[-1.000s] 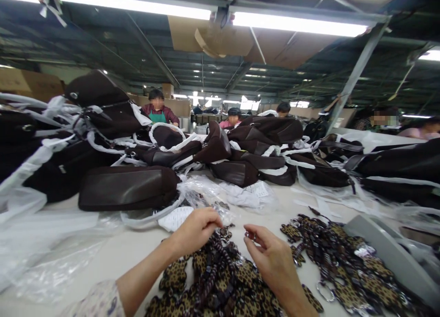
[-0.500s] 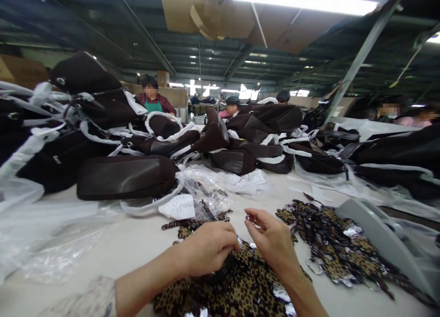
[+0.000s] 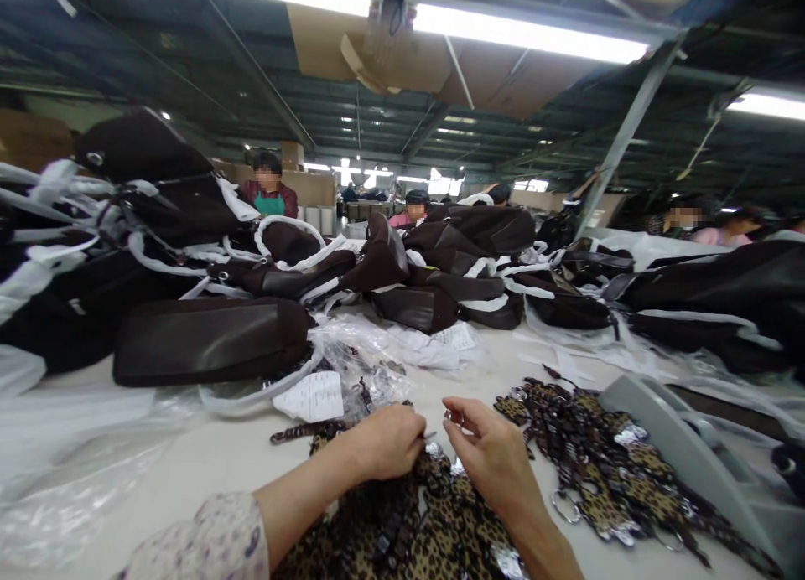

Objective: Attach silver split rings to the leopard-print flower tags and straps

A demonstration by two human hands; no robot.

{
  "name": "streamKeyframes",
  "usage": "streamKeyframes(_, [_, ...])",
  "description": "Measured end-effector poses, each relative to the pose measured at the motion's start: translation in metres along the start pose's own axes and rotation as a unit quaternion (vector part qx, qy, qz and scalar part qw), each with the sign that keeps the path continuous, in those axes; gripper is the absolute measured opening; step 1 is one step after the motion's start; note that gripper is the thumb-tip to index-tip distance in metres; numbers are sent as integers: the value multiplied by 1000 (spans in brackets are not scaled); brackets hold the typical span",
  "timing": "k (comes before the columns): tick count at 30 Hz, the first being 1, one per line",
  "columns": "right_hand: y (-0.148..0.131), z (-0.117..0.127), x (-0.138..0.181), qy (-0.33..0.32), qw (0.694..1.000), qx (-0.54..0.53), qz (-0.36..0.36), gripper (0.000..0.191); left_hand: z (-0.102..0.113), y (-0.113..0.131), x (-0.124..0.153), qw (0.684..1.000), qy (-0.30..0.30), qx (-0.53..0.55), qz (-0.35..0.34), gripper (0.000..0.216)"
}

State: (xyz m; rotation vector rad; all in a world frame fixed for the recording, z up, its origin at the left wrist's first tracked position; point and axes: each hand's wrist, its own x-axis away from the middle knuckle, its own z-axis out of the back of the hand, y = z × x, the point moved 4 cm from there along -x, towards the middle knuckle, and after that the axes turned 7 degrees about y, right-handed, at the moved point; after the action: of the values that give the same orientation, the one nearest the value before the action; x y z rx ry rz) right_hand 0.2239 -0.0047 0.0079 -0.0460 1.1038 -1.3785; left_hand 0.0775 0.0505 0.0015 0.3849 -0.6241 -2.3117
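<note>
My left hand (image 3: pixel 391 440) is closed, its fingers curled above a pile of leopard-print charms (image 3: pixel 377 534) with dark straps and silvery parts. A thin tip pokes out by its fingertips; what it grips is mostly hidden. To its right, my right hand (image 3: pixel 494 450) pinches a small shiny metal piece (image 3: pixel 454 417) between thumb and fingers. A short gap separates the two hands. Another heap of leopard-print charms (image 3: pixel 600 458), with metal rings and braided dark straps, lies right of my right hand.
Dark brown bags (image 3: pixel 214 341) with white-wrapped handles are heaped across the back of the table. Clear plastic (image 3: pixel 81 479) lies at left, a printed white label (image 3: pixel 311 397) nearer the middle. A grey plastic bin (image 3: pixel 676 429) stands at right. Several people work beyond the bags.
The view has tilted up slightly and shifted right. My hands stay close together over the pile; a thin tip now shows at my left fingertips. My right hand keeps its pinch.
</note>
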Motion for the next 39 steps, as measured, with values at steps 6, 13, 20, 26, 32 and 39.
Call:
streamKeyframes(6, [9, -2, 0, 12, 1000, 17, 17, 26, 6, -23, -3, 986, 56, 131, 83, 10])
streamKeyframes(13, [7, -9, 3, -12, 999, 18, 31, 26, 0, -15, 10, 817, -16, 554, 163, 45])
streamKeyframes(20, [2, -7, 3, -15, 999, 23, 24, 27, -1, -18, 12, 744, 7, 627, 231, 35])
streamKeyframes(26, [0, -8, 5, -27, 999, 10, 35, 26, -3, -20, 13, 741, -19, 622, 253, 33])
streamKeyframes(32, [-5, -9, 6, -28, 999, -6, 43, 27, 3, -16, 16, 758, -20, 606, 240, 31])
streamKeyframes(39, [-25, -10, 5, -22, 997, -25, 71, 29, 7, -14, 13, 770, 49, 609, 183, 24])
